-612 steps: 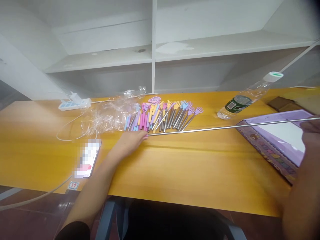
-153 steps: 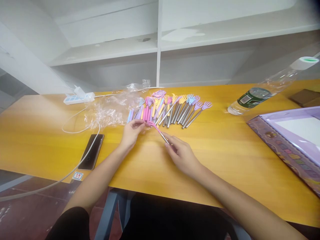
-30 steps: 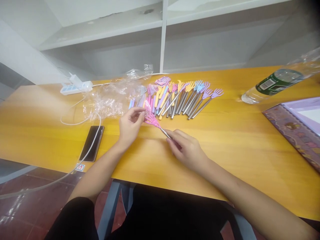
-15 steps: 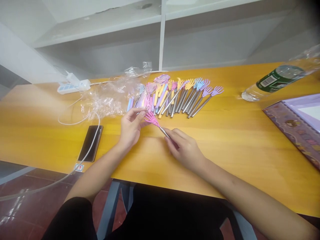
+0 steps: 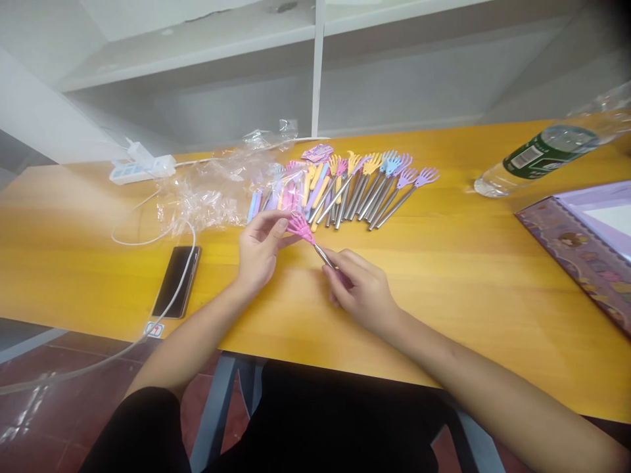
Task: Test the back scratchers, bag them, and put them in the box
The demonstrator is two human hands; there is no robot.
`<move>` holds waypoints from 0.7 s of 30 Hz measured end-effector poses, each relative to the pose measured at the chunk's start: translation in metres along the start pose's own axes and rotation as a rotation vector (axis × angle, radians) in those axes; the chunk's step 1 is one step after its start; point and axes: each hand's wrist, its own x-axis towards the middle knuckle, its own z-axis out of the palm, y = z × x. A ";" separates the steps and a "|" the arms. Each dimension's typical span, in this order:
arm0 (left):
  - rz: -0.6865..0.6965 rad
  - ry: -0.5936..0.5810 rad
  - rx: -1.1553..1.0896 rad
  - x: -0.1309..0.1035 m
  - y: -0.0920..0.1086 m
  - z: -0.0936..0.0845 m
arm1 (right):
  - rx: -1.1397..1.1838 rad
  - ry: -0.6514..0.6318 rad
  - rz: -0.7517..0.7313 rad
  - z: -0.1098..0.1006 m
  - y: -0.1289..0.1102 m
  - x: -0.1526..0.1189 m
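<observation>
My right hand is closed around the metal rod of a back scratcher, its pink claw-shaped head pointing up and left. My left hand pinches at that pink head, and a clear plastic bag shows just above its fingertips. How far the bag covers the claw is hard to make out. Behind both hands lies a pile of back scratchers with yellow, blue, purple and pink claw heads, several with metal rods and others with coloured handles.
Crumpled clear plastic bags lie left of the pile. A power strip, a white cable and a phone are farther left. On the right are a water bottle and a patterned box. A white shelf stands behind.
The pink back scratcher head has shifted very slightly to the right at my left fingertips. Both hands keep nearly the same place and hold.
</observation>
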 end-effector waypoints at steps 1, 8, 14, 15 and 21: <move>0.020 -0.005 0.024 0.000 -0.001 -0.002 | 0.001 0.003 -0.004 -0.001 0.000 0.000; 0.173 -0.034 0.198 -0.001 -0.003 -0.005 | -0.003 0.041 -0.028 -0.002 0.002 -0.001; 0.206 -0.114 0.186 -0.006 -0.002 -0.001 | -0.007 0.058 -0.034 -0.004 0.002 0.002; 0.201 -0.111 0.191 -0.006 -0.002 -0.001 | -0.008 0.057 -0.032 -0.005 0.001 0.003; 0.135 -0.132 0.206 -0.012 -0.003 0.003 | 0.076 0.026 0.074 -0.006 0.002 0.001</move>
